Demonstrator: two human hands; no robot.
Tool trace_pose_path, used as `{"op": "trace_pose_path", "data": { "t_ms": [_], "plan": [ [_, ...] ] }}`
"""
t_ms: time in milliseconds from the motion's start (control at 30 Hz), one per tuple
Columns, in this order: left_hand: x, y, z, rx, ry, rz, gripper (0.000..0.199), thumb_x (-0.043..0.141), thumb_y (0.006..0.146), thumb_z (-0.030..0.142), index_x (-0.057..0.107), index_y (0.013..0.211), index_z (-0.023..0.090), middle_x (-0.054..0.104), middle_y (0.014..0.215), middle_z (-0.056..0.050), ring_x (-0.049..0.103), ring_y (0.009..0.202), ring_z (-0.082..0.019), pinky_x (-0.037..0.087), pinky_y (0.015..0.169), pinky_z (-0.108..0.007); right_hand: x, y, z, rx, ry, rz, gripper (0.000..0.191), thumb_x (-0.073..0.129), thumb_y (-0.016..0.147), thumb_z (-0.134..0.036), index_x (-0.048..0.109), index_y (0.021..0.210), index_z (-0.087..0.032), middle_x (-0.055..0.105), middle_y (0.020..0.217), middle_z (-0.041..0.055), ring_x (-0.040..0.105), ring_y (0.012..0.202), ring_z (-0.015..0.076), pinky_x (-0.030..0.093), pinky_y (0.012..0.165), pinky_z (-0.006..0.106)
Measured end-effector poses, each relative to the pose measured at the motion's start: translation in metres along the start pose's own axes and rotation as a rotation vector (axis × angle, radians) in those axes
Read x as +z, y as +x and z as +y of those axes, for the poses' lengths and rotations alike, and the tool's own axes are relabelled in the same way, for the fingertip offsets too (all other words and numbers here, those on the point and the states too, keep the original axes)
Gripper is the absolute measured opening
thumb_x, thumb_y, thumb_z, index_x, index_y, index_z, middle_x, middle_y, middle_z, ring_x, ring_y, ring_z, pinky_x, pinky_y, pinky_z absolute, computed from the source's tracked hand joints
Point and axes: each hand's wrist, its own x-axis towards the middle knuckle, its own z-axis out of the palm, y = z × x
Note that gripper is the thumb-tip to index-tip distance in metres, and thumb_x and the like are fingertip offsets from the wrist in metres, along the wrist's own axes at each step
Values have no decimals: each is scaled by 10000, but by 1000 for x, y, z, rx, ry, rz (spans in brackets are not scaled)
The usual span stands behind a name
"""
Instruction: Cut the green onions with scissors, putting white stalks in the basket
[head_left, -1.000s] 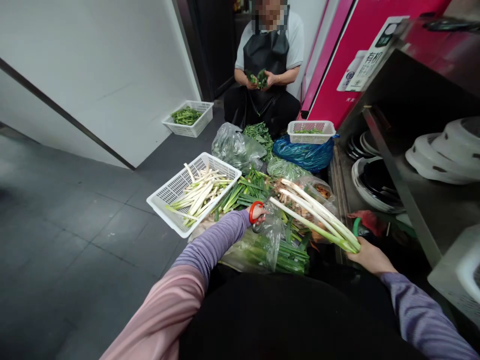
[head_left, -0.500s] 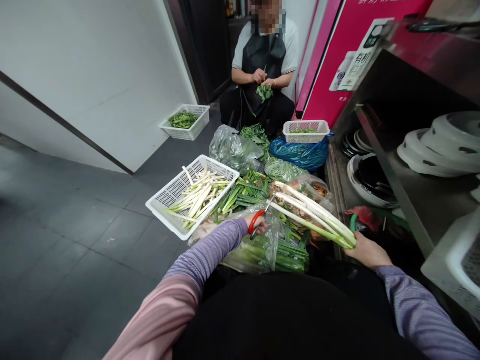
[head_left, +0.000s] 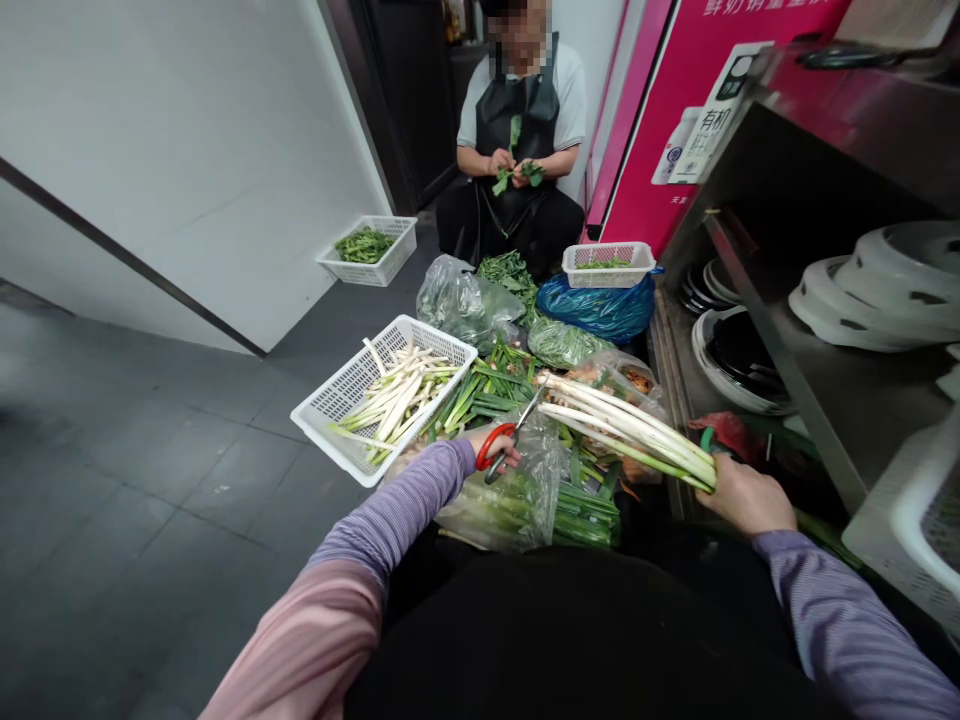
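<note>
Red-handled scissors (head_left: 496, 447) are in my left hand (head_left: 491, 450), blades pointing up and right to the root ends of several scallions. My right hand (head_left: 750, 495) grips the green part of these long white scallions (head_left: 630, 425), which slant up to the left. Left of the scissors, a white basket (head_left: 326, 440) holds trimmed white scallion pieces (head_left: 405, 395). Green scallion leaves (head_left: 491, 385) lie beside the basket. Below the held scallions is a clear plastic bag (head_left: 499, 505) with more green stalks (head_left: 585, 515) next to it.
Across from me a seated person (head_left: 517, 120) in a dark apron handles leafy greens. Two smaller baskets (head_left: 382, 265) (head_left: 609, 275) hold greens, one on a blue bag (head_left: 600, 308). At right a metal shelf (head_left: 832, 400) carries white stacked dishes (head_left: 892, 290).
My left hand and the scissors have moved slightly left and the blades show more openly. The scallion tips have shifted a little left. The person opposite holds the leaves differently.
</note>
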Motion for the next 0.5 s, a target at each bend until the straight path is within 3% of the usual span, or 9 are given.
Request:
{"op": "trace_pose_path", "data": {
  "t_ms": [267,400,500],
  "plan": [
    [-9,1,16,-59,-78,-24,223,480,652,4,496,828,140,671,712,-74,675,663,-188,537,587,-272,4,-1,5,-162,-76,222,279,596,809,-295,589,1013,-104,683,884,131,648,868,278,432,756,360],
    [1,3,17,-81,-121,17,201,459,678,7,502,833,128,657,663,-76,663,606,-191,532,566,-279,5,0,3,-192,-97,239,304,621,806,-301,584,1026,-95,687,906,128,646,878,276,431,767,356],
    [13,5,18,-30,-96,74,239,433,751,22,521,955,109,628,600,-41,615,516,-161,508,521,-258,5,1,3,-216,-97,256,310,638,800,-305,582,1022,-97,688,906,122,646,876,272,428,770,351]
  ]
}}
